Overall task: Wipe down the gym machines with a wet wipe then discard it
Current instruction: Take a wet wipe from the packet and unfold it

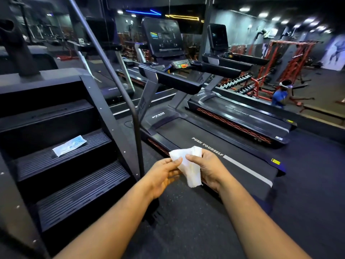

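Note:
A white wet wipe (188, 166) hangs crumpled between both hands, low in the middle of the view. My left hand (164, 174) pinches its left edge with thumb and fingers. My right hand (209, 169) grips its right side, fingers curled round it. Both hands hover over the rear end of the near treadmill (214, 146), above the dark floor. A blue and white wipe packet (69, 145) lies on a ribbed step of the black stair climber (61, 165) to the left.
The stair climber's slanted handrail (115, 77) runs down just left of my hands. A second treadmill (242, 116) stands to the right of the first. Red racks and dumbbells (280, 71) fill the back right, where a person in blue (280, 96) sits.

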The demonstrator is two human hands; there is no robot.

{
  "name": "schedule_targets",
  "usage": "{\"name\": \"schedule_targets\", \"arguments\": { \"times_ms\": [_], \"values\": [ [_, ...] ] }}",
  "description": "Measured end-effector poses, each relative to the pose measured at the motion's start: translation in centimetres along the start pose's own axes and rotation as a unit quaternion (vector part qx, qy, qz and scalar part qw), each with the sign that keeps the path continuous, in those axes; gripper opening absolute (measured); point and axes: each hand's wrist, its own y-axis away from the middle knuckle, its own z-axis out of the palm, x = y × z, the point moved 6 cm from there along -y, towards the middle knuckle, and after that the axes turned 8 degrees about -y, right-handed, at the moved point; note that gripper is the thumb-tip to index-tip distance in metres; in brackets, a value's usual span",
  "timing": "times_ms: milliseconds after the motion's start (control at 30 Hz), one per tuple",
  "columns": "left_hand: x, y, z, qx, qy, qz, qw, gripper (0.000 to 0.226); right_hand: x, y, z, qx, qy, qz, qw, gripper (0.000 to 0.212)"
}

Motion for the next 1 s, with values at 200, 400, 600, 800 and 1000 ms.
{"name": "schedule_targets", "arguments": {
  "times_ms": [200,400,600,800,1000],
  "values": [
    [2.2,-0.8,-2.1,0.121,-0.041,0.068,0.989,0.007,-0.8,0.2,-2.2,0.087,0.151,-0.020,0.985,0.005],
    [4.7,-1.0,-3.3,0.154,-0.142,0.135,0.968,0.035,-2.1,0.9,-3.8,0.121,0.120,0.022,0.985,0.018],
    [6.5,-1.0,-3.8,0.181,-0.169,0.177,0.953,0.031,-1.2,1.1,-4.0,0.127,-0.145,0.049,0.980,0.017],
    [7.4,-1.2,-3.9,0.180,-0.168,0.191,0.950,0.011,-2.1,1.5,-3.9,0.146,-0.242,0.009,0.959,0.007],
    [8.2,-1.5,-3.3,0.128,-0.221,0.188,0.948,0.028,-2.7,1.5,-4.4,0.167,-0.119,-0.025,0.978,0.008]
  ]
}}
